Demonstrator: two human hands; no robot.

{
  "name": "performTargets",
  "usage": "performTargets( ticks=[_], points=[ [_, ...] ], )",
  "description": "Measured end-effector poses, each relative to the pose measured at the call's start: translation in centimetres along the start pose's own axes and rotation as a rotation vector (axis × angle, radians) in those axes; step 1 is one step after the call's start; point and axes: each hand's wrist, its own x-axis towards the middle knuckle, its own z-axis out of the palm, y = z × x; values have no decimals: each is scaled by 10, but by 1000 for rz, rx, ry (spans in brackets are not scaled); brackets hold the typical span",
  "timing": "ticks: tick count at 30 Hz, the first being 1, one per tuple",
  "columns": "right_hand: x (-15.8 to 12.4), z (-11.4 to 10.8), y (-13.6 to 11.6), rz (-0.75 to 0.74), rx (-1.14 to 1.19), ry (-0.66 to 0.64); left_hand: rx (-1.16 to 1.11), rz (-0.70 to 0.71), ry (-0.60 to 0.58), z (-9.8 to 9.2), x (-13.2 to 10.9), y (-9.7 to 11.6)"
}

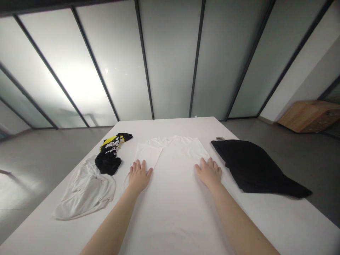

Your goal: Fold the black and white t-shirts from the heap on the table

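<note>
A white shirt [174,191] lies spread on the white table, its collar end toward the far edge. On its left side, my left hand [140,176] rests palm down with fingers apart, just below a sleeve folded inward. My right hand [209,172] lies flat with spread fingers at the shirt's right side, near the right shoulder. Neither hand holds anything. The right sleeve is hard to make out against the table.
Left on the table [164,124] are a crumpled white garment [87,191] and a black-and-yellow printed garment [110,154]. To the right lie a folded black cloth [255,166] and a tape roll [220,138]. A wooden cabinet [308,115] stands beyond.
</note>
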Motion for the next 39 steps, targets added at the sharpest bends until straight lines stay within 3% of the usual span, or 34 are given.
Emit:
performTargets(
  ticks=[8,12,16,19,28,39],
  points=[
    [-7,9,-12,-194,110,94,-29,3,45,1,-2,1],
    [-14,18,-24,-304,96,-9,-81,37,120,1,-6,7],
    [-20,21,-32,-380,44,-90,-74,108,-3,2,-8,17],
    [-21,20,-36,-371,17,-128,-42,113,-80,2,-7,21],
    [-18,18,-43,-322,26,-157,-23,97,-126,-4,0,25],
    [-1,22,-53,-302,50,-131,-16,103,-100,-1,21,29]
  ],
)
